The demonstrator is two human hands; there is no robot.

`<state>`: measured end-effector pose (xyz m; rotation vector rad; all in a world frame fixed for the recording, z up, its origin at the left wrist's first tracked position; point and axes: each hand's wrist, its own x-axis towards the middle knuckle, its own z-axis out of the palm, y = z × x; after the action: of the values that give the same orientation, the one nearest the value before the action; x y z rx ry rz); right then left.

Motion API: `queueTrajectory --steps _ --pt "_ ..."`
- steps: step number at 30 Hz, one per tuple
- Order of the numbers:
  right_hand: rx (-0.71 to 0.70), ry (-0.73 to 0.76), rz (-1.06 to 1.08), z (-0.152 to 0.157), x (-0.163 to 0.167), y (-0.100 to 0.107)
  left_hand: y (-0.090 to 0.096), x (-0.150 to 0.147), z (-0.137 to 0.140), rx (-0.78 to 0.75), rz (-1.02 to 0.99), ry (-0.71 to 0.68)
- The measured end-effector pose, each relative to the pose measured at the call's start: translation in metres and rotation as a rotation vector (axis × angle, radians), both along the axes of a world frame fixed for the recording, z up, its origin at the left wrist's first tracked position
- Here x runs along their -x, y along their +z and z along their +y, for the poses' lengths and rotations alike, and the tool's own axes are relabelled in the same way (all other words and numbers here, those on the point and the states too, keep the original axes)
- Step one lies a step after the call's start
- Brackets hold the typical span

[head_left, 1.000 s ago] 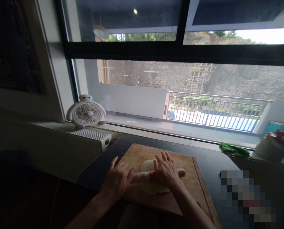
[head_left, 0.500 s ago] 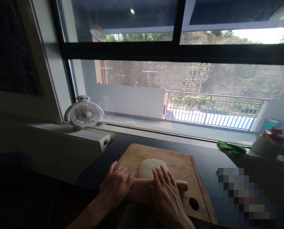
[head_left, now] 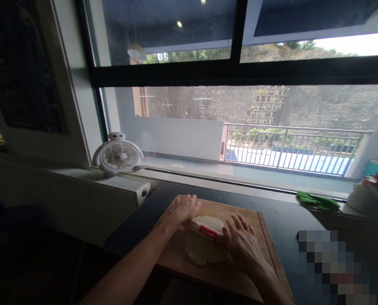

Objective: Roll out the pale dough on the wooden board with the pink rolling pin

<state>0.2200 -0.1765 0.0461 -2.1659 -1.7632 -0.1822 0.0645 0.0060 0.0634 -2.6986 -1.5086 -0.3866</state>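
A rolling pin [head_left: 208, 231] with a red printed band lies slantwise across a flat, pale piece of dough [head_left: 204, 253]. My left hand [head_left: 185, 208] is closed over the pin's far left end, which it hides. Over the right end rests my right hand [head_left: 242, 239], palm down, with the pin held under it and the fingers reaching forward. Dough shows both beyond the pin and on my side of it. Beneath everything is a wooden cutting board [head_left: 255, 222].
The board lies on a dark table [head_left: 284, 216] by a window. A white fan [head_left: 120, 156] stands on the left over a radiator [head_left: 122, 195]. On the sill at right are a green cloth [head_left: 318, 202] and a pale pot [head_left: 365, 199]. A pixelated patch covers the right side.
Both hands have pushed the rolling pin forward over the dough, from its near edge to its far part. The pin now slants more, and the dough looks longer. The view has shifted slightly.
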Motion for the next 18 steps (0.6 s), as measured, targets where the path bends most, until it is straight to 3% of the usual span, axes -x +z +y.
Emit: queueTrajectory --steps 4,8,11,14,18 --pt "-0.086 0.043 -0.063 -0.029 0.026 -0.007 -0.012 0.029 -0.022 -0.061 -0.010 -0.112" --pt "-0.137 0.100 -0.059 -0.055 0.045 -0.019 -0.023 0.075 -0.066 -0.103 -0.044 -0.134" --pt "-0.121 0.137 -0.065 -0.060 0.046 -0.025 -0.025 0.090 -0.083 -0.126 -0.065 -0.143" --pt "-0.113 0.129 -0.095 -0.045 0.037 -0.018 -0.022 0.079 -0.073 -0.107 -0.066 -0.126" --pt "-0.076 0.016 -0.085 -0.001 0.016 0.003 -0.014 0.047 -0.034 -0.037 -0.060 -0.087"
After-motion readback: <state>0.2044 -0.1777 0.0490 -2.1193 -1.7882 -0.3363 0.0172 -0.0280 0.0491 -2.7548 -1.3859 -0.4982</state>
